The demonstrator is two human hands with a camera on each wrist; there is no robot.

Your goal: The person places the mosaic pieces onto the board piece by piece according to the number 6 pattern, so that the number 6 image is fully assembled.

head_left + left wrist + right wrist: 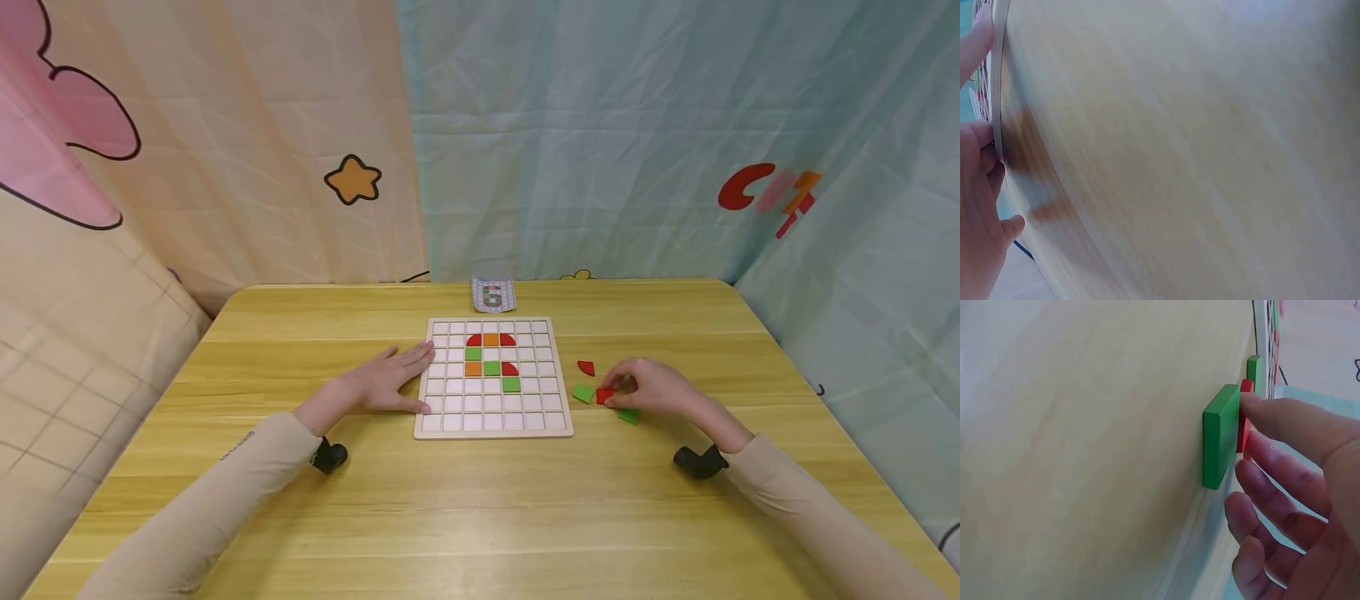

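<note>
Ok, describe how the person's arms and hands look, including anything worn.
The left sleeve and right sleeve are long and beige; the left one bears dark lettering, too small to read. A rounded black device sits by the left wrist, another by the right. The left hand and right hand are gloveless.

Wood-grain table point(480, 508) under a grid board point(472, 405), small card point(493, 295), red quarter-round tile point(587, 367) and two green tiles point(582, 393).

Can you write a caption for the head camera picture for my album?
Left hand touching the grid board, right hand pinching a red tile.
</note>
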